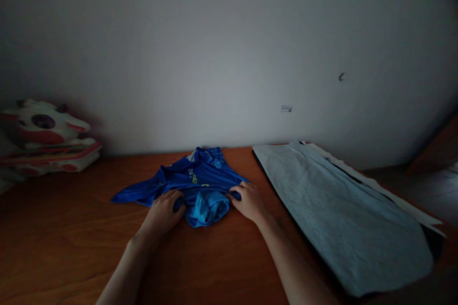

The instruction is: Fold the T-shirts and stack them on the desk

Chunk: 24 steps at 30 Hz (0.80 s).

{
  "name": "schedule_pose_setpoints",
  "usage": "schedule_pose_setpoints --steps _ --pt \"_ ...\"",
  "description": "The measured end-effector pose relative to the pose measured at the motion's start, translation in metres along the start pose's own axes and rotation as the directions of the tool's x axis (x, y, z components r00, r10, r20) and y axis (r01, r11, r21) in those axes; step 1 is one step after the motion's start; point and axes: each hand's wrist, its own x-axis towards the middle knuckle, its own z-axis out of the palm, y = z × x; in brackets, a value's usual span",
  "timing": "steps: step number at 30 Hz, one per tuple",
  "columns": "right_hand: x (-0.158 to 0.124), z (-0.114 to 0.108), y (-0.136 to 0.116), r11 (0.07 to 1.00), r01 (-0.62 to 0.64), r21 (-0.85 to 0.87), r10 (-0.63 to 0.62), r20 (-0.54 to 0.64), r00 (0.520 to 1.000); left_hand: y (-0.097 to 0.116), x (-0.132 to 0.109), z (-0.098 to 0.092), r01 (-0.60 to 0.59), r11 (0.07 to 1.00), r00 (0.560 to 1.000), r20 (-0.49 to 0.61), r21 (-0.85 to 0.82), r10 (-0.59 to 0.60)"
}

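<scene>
Left hand (165, 209) and right hand (248, 201) grip the blue printed fabric garment (182, 178) at opposite near sides, presumably for even tension.

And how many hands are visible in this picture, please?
2. The left hand is at the near-left edge of the blue garment; the right hand is at its near-right edge. Bunched lighter-blue cloth lies between them.
</scene>
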Motion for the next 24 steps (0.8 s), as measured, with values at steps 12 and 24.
schedule_pose_setpoints --steps 12,24 --pt "0.007 0.0 -0.003 0.97 0.039 0.241 0.054 -0.367 0.929 -0.005 0.001 -0.015 0.166 0.984 0.873 -0.474 0.058 -0.12" --pt "-0.006 0.005 -0.012 0.967 0.115 0.229 -0.114 -0.017 0.993 0.028 0.0 -0.002 0.0 0.991 1.0 -0.005 -0.131 -0.001"
